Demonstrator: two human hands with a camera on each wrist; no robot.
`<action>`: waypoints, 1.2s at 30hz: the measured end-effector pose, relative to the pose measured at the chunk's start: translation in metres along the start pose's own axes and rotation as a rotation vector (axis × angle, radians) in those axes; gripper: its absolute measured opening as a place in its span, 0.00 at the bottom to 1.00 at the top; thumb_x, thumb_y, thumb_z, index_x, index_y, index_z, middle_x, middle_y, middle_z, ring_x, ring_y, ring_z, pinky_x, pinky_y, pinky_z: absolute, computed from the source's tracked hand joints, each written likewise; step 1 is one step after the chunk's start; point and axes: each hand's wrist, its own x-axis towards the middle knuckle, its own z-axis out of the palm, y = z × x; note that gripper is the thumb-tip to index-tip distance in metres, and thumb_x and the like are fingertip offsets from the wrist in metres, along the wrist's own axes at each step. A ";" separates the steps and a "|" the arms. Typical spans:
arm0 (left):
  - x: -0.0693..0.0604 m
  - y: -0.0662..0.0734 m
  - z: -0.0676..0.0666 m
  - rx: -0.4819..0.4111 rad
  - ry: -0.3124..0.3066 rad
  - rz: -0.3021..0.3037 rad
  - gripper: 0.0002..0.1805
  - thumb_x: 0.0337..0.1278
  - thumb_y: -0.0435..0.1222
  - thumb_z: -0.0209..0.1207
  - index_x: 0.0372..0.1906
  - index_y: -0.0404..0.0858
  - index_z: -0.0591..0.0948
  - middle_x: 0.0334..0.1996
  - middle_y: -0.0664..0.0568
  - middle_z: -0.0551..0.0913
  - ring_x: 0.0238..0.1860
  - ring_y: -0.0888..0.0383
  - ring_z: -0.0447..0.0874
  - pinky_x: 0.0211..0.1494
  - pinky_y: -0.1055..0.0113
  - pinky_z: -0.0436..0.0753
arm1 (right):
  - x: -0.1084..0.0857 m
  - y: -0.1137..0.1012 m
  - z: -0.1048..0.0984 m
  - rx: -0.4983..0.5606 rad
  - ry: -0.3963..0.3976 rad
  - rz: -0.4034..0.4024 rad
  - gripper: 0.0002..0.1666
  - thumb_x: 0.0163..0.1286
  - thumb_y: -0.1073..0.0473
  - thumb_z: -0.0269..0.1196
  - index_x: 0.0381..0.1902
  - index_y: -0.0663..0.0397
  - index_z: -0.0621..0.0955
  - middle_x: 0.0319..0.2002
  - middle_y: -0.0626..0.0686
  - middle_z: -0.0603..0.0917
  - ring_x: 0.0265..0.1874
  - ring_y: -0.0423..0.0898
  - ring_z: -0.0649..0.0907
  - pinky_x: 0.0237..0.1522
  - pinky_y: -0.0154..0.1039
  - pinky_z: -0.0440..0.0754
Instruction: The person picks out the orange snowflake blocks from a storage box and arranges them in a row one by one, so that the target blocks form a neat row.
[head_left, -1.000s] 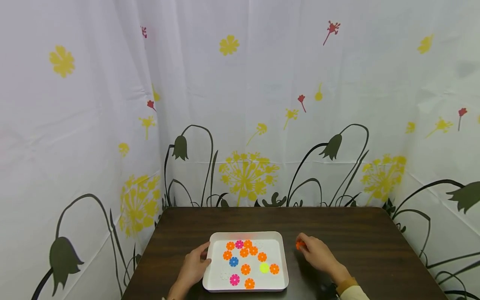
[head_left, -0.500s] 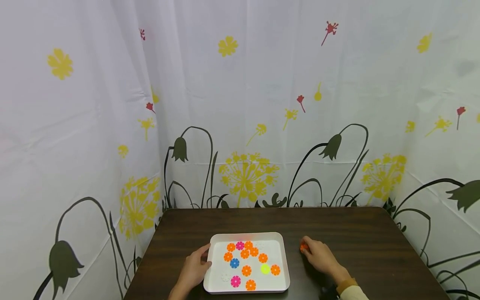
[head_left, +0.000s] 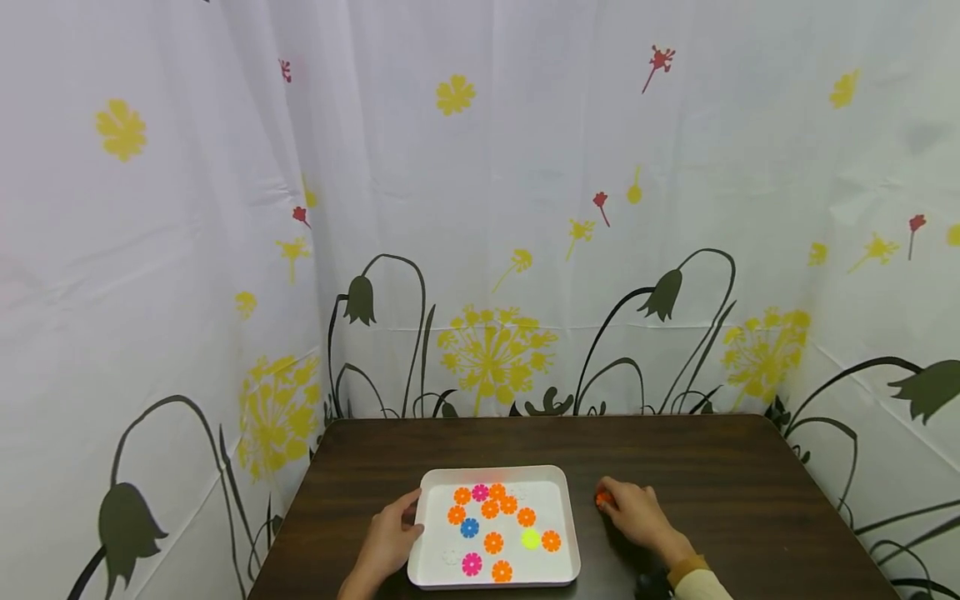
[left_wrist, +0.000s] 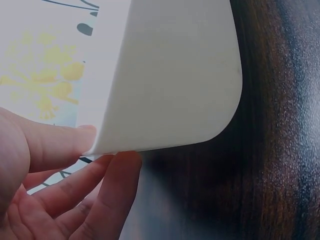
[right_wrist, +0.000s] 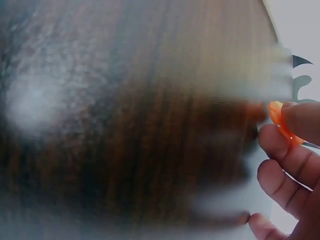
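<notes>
Where the left hand [head_left: 384,543] holds the tray [head_left: 537,568] by its nine o'clock rim, that grip is closed, thumb above, fingers beneath. The tray's long axis runs nine to three o'clock, with discs [head_left: 493,542], mostly orange, scattered inside. Beyond its three o'clock side, the right hand [head_left: 637,511] pinches an orange piece [right_wrist: 276,115]; whether this touches the bench [head_left: 720,475] I cannot tell. From that grip, the tray lies at nine o'clock, the left hand nearer it. A curtain [head_left: 487,183] hangs at twelve.
</notes>
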 end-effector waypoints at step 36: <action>0.000 -0.001 0.000 0.001 -0.006 -0.005 0.33 0.59 0.22 0.66 0.71 0.26 0.75 0.53 0.28 0.87 0.39 0.49 0.91 0.39 0.55 0.90 | 0.003 -0.015 -0.008 -0.044 0.085 -0.048 0.07 0.70 0.59 0.72 0.44 0.45 0.87 0.36 0.43 0.82 0.35 0.42 0.81 0.40 0.48 0.73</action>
